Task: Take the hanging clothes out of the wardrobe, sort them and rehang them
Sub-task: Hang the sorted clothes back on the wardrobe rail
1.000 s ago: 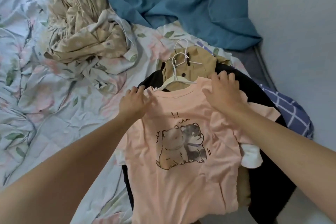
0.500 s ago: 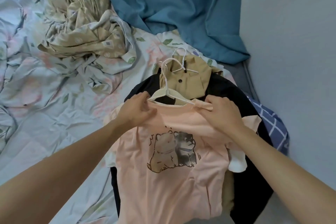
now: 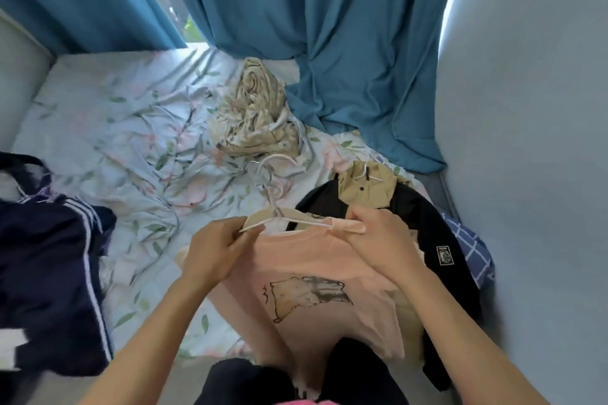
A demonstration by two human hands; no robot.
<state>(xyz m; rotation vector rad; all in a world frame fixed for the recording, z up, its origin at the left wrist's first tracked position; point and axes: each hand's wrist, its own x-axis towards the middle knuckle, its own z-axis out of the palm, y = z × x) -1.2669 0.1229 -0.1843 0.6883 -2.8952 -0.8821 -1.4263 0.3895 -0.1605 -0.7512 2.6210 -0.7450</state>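
A navy garment is spread at the left of the bed. The left end of a white hanger is gripped by the left hand; the pink T-shirt, hung between the hands, is pinched at its right shoulder by the right hand, over a black jacket.

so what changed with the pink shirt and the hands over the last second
Both hands went from resting flat on the pink t-shirt to gripping it: the left hand now pinches the cream hanger end, the right hand the shoulder, lifting the shirt toward the person. The tan shirt and black garment stayed on the bed.
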